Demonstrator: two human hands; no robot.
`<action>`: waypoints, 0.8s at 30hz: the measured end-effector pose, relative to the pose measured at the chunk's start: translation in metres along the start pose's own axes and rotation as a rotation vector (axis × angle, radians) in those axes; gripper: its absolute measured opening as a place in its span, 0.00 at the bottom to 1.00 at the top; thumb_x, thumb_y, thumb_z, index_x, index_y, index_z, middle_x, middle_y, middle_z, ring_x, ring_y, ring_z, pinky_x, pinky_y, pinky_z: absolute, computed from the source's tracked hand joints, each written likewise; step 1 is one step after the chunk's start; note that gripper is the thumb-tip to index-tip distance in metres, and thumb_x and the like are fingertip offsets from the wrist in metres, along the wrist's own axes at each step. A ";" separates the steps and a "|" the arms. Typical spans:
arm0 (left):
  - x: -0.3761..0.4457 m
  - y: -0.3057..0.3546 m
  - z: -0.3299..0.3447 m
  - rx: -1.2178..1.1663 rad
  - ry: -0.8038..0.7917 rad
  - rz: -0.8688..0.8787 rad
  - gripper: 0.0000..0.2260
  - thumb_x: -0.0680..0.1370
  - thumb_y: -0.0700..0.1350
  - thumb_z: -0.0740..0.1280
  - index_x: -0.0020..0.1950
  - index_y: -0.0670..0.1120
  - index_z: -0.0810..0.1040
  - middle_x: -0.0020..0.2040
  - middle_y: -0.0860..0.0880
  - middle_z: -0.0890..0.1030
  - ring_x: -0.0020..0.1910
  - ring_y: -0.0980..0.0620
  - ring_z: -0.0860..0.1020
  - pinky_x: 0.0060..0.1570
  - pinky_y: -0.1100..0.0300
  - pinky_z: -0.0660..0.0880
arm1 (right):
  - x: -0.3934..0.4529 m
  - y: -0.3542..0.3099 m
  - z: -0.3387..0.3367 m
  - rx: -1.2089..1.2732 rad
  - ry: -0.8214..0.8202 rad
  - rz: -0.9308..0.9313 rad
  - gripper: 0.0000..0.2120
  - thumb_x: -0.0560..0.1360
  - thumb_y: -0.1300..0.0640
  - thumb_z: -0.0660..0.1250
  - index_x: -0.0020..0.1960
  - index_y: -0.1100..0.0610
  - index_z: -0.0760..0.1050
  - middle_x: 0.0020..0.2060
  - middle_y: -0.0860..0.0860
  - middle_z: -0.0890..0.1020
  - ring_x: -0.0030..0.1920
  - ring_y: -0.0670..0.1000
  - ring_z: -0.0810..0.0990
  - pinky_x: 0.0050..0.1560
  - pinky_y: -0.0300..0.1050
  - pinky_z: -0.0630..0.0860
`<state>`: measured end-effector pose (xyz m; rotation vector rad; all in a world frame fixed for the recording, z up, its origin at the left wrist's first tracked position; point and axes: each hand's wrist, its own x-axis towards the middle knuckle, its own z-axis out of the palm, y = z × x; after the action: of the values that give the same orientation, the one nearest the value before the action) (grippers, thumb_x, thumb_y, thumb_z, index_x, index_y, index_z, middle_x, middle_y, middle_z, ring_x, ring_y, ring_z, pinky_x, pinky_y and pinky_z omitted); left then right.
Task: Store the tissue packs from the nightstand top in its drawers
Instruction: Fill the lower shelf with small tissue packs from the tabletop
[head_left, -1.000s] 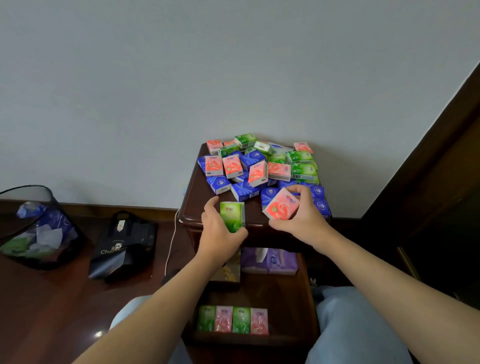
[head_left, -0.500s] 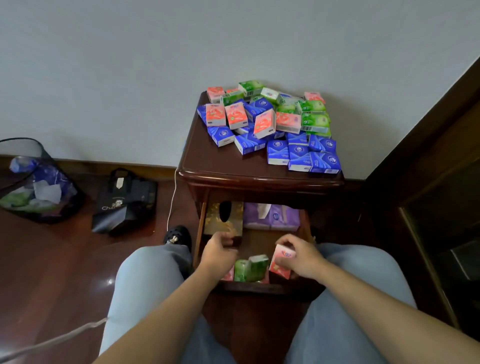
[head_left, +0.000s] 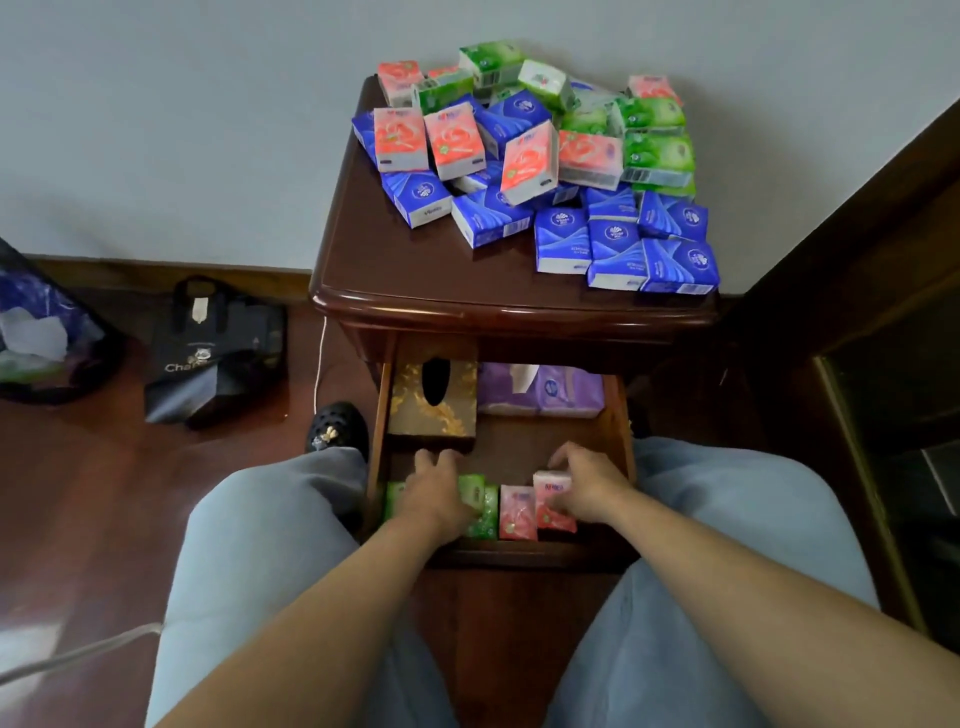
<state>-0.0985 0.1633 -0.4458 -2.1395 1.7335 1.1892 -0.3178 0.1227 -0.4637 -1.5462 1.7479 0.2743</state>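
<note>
While the person sits with both knees against the nightstand (head_left: 415, 270), both hands are down in its open drawer (head_left: 621, 415). At the drawer's near edge a row of small tissue packs stands side by side. The left hand (head_left: 434, 493) lies over the left part of that row, its grip closed round a green pack (head_left: 477, 506), fingers curled over the top; another green pack (head_left: 393, 501) peeks out at the near-left corner. Just right of the green one stands a pink pack (head_left: 517, 512), free of either hand. The right hand (head_left: 584, 491) has its grip on a second pink pack (head_left: 553, 501), the fingers curled over its far end, and that pack sits tilted beside the first, towards the drawer's near-right corner.

Farther back, against the drawer's far-left corner, lies a gold-patterned tissue box (head_left: 434, 402), and beside it, along the far edge, a purple soft tissue pack (head_left: 543, 392).

Above, a heap of pink, green and blue packs (head_left: 545, 166) covers the far and right parts of the nightstand top, reaching the right edge; the near-left part shows bare wood.

On the floor to the left stand a black bag (head_left: 218, 353) and, at the frame's edge, a bin (head_left: 36, 343) with crumpled paper. A black shoe (head_left: 335, 426) sits by the drawer's left side.
</note>
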 end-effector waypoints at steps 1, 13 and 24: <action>0.001 0.000 -0.002 0.037 0.003 -0.014 0.30 0.78 0.44 0.71 0.78 0.48 0.64 0.72 0.42 0.62 0.68 0.38 0.73 0.66 0.47 0.74 | 0.003 0.001 0.001 -0.030 -0.018 0.020 0.18 0.74 0.57 0.77 0.61 0.48 0.77 0.61 0.51 0.82 0.58 0.52 0.82 0.56 0.44 0.79; 0.010 0.000 -0.001 0.332 0.017 0.026 0.30 0.77 0.47 0.72 0.78 0.51 0.66 0.75 0.49 0.68 0.75 0.43 0.62 0.69 0.45 0.70 | 0.017 0.006 0.020 -0.108 -0.051 0.103 0.20 0.77 0.63 0.72 0.67 0.48 0.80 0.70 0.55 0.73 0.65 0.57 0.79 0.67 0.51 0.78; 0.008 -0.003 0.006 0.312 -0.013 0.004 0.31 0.76 0.46 0.75 0.76 0.46 0.66 0.73 0.42 0.64 0.71 0.42 0.70 0.66 0.49 0.75 | 0.010 -0.001 0.011 -0.158 -0.107 0.094 0.20 0.78 0.57 0.71 0.69 0.49 0.78 0.67 0.53 0.79 0.62 0.55 0.81 0.62 0.51 0.81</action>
<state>-0.0989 0.1616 -0.4560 -1.9399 1.7818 0.8624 -0.3120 0.1218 -0.4769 -1.5317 1.7519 0.5438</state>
